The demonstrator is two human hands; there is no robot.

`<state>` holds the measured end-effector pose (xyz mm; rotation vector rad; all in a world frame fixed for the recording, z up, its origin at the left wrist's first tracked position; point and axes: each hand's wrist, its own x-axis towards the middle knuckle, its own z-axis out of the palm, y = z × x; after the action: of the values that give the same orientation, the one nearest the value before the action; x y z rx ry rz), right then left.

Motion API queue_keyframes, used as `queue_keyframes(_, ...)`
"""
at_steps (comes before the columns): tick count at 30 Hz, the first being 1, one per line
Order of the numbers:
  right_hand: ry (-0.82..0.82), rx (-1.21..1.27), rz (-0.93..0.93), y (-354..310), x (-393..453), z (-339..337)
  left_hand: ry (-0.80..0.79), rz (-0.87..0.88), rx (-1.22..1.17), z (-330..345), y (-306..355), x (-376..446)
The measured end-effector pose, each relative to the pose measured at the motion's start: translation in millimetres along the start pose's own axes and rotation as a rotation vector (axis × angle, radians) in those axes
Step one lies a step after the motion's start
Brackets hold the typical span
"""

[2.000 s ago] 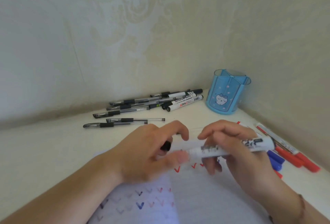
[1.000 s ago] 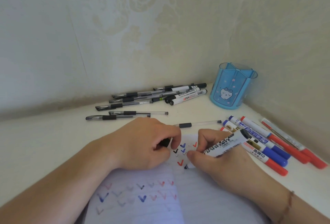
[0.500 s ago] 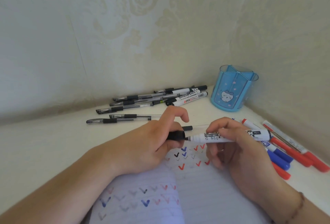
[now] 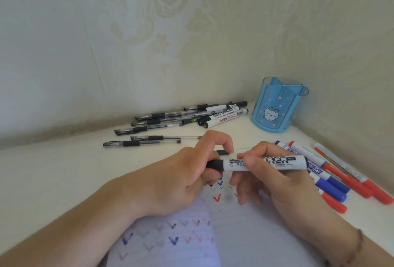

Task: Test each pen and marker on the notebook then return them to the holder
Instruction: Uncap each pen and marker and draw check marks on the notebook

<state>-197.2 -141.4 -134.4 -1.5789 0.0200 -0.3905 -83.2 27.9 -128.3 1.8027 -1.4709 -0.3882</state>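
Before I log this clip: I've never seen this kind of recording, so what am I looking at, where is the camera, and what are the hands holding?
There is no machine here. The single picture comes from a camera worn on a person's head, looking down at their own two bare hands over a white desk in a wall corner. The right hand holds a black marker by its white barrel; the left hand grips the black cap end. Below lies a lined notebook covered in small test ticks. Black pens lie in a loose pile at the back, red and blue markers on the right, and a blue holder stands in the corner with nothing sticking out of it.
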Motion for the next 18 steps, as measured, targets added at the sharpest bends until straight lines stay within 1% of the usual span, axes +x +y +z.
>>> queue_keyframes(3, -0.010, -0.022, -0.059, 0.3, -1.9, 5.1, -0.012, 0.002, -0.029, -0.3, 1.2, -3.5)
queue_keyframes(8, -0.053, -0.131, -0.126, 1.0, -3.0, 11.4, -0.026, 0.005, -0.054, 3.5, 2.9, -3.5)
queue_keyframes(10, -0.069, -0.142, -0.112, 2.7, 1.2, 7.2, -0.042, 0.013, -0.045, 7.2, 1.6, 0.9)
queue_keyframes(14, -0.177, -0.215, -0.057, 6.3, 6.4, -1.2, -0.020, 0.024, 0.039, 10.2, -5.1, 5.1)
queue_keyframes(16, -0.161, -0.171, -0.027, 2.1, 4.5, -4.3, -0.032, -0.030, 0.061, 8.8, -4.0, 2.8)
queue_keyframes(18, -0.102, -0.151, -0.002, -4.7, 4.7, -7.7, -0.034, -0.108, 0.079, 2.4, -3.5, -2.0)
